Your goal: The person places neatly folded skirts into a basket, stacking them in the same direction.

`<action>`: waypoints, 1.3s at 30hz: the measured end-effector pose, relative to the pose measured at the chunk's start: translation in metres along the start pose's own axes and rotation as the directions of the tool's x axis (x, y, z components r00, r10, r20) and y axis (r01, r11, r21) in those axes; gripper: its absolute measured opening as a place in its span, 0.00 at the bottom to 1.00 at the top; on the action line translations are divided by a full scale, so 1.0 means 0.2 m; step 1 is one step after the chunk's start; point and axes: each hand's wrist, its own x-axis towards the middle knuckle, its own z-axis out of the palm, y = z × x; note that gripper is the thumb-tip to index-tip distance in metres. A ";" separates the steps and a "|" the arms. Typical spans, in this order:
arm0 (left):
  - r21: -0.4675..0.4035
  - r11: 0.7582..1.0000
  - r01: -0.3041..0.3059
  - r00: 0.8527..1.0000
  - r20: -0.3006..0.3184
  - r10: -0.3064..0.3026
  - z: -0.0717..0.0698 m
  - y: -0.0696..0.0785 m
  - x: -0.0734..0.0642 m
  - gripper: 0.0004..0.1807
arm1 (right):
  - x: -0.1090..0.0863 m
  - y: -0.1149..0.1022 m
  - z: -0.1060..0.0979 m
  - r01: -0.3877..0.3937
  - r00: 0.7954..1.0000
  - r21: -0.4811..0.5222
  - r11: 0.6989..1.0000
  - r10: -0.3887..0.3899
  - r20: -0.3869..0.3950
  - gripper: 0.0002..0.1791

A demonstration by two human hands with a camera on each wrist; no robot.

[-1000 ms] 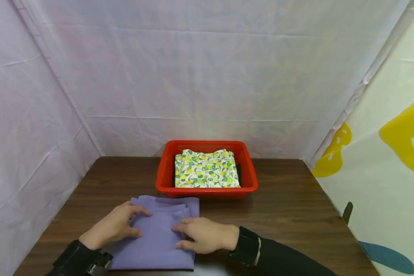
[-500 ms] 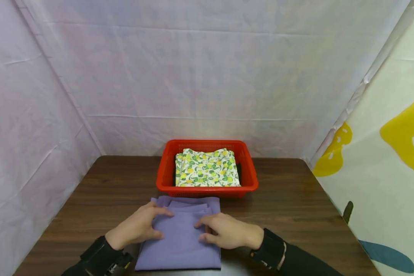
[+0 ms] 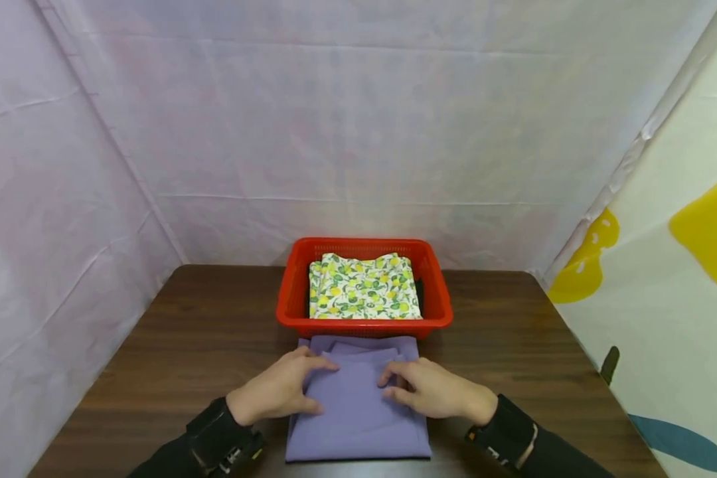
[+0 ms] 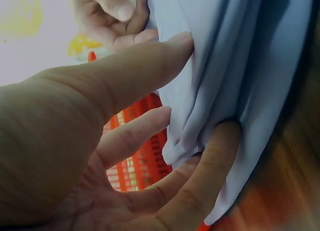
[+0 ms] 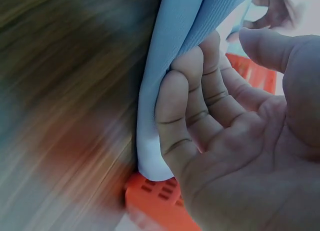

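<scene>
A folded purple cloth (image 3: 358,408) lies flat near the front of the table, its far edge close to the basket and showing several layers. At its left side rests my left hand (image 3: 279,392), thumb and forefinger spread apart on top. The left wrist view shows its fingertips against the loose layers of the cloth (image 4: 215,66). My right hand (image 3: 439,392) lies at the opposite side, fingers bent lightly. From the right wrist, its fingertips press against the side of the folded cloth (image 5: 172,31), while the thumb (image 5: 265,48) stands away from the fabric.
Behind the purple cloth stands a red plastic basket (image 3: 364,324) with a folded lemon-print cloth (image 3: 364,289) in it. Something dark shows beside that cloth. The brown wooden table (image 3: 215,318) backs onto a pale fabric wall (image 3: 346,133).
Both hands have slid the purple cloth to the right, from left of the basket to in front of it. The lemon-print cloth stays in the basket.
</scene>
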 end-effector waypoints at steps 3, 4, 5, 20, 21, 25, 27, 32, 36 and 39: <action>-0.016 1.000 -0.007 1.000 -0.001 0.007 0.02 0.04 0.02 0.39 | -0.04 0.03 -0.02 -0.005 1.000 0.002 1.000 0.005 -0.023 0.09; -0.022 1.000 -0.007 1.000 -0.002 0.007 0.03 0.05 0.03 0.39 | -0.05 0.03 -0.03 -0.003 1.000 0.004 1.000 0.003 -0.029 0.09; -0.028 1.000 -0.005 1.000 -0.003 0.005 0.04 0.06 0.04 0.39 | -0.06 0.04 -0.04 -0.007 0.999 0.008 1.000 0.007 -0.034 0.09; -0.053 0.998 0.023 0.998 -0.051 -0.026 0.06 0.09 0.05 0.41 | -0.15 0.07 -0.05 -0.053 0.991 0.081 0.995 0.063 -0.115 0.11; -0.063 0.998 0.030 0.997 -0.062 -0.034 0.06 0.08 0.04 0.42 | -0.16 0.08 -0.05 -0.063 0.988 0.092 0.994 0.075 -0.133 0.13; -0.122 0.986 0.113 0.988 -0.095 -0.125 0.04 0.06 0.01 0.48 | -0.22 0.09 -0.07 -0.124 0.965 0.162 0.979 0.157 -0.211 0.26; -0.148 0.974 0.173 0.977 -0.099 -0.189 0.03 0.05 0.00 0.52 | -0.25 0.10 -0.08 -0.184 0.946 0.250 0.951 0.240 -0.217 0.34; -0.175 0.938 0.298 0.945 -0.087 -0.317 0.00 0.02 -0.03 0.60 | -0.32 0.14 -0.11 -0.351 0.862 0.562 0.749 0.493 -0.119 0.50; -0.166 0.921 0.353 0.926 -0.081 -0.369 -0.01 0.02 -0.05 0.63 | -0.37 0.14 -0.14 -0.409 0.803 0.697 0.590 0.595 -0.033 0.55; -0.156 0.910 0.384 0.915 -0.072 -0.398 -0.01 0.02 -0.05 0.68 | -0.39 0.13 -0.16 -0.416 0.793 0.741 0.527 0.609 0.012 0.57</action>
